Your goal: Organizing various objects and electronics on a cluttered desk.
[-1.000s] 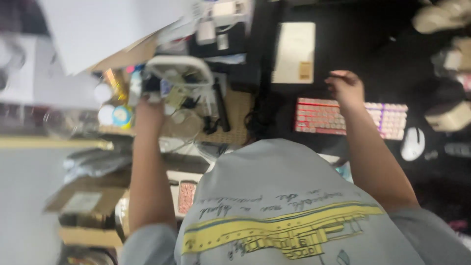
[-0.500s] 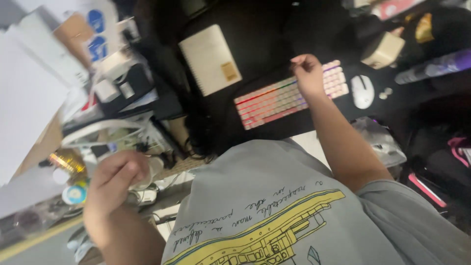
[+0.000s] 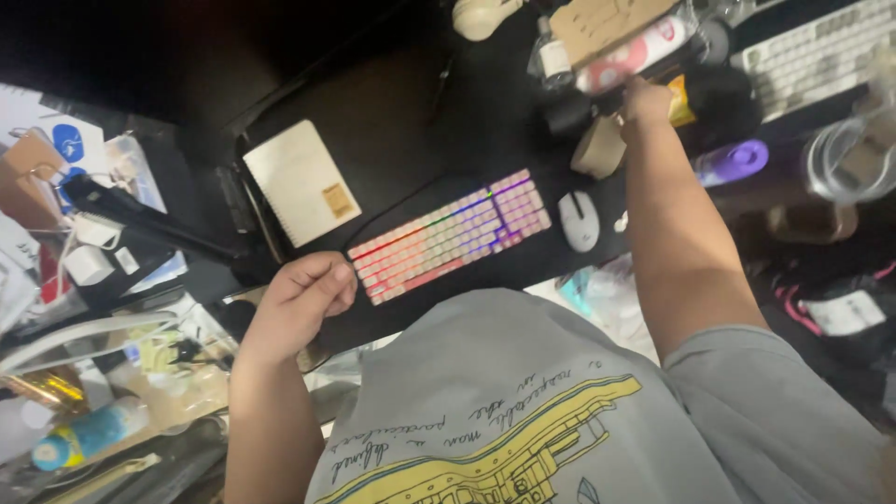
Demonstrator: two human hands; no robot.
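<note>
My left hand [image 3: 301, 301] rests at the near edge of the black desk mat [image 3: 411, 121], just left of a backlit keyboard [image 3: 453, 233] with pink and rainbow keys. Its fingers are curled in and nothing shows in them. My right arm stretches far to the right, and my right hand [image 3: 647, 99] reaches into a cluster of things. It touches a red and white packet [image 3: 637, 53] below a brown cardboard piece [image 3: 607, 19]. The right hand's fingers are hidden from view. A white mouse [image 3: 579, 221] lies right of the keyboard.
A cream notebook [image 3: 301, 182] lies on the mat beyond the keyboard. A small tan box [image 3: 598, 147], a purple bottle [image 3: 733, 161] and a second white keyboard [image 3: 821, 51] are at the right. Cluttered boxes, cables and tubes crowd the left side [image 3: 103, 373].
The view swung to the right. My left hand came away from the clutter at the left to the keyboard's left end. My right hand left the keyboard and reached to the far right.
</note>
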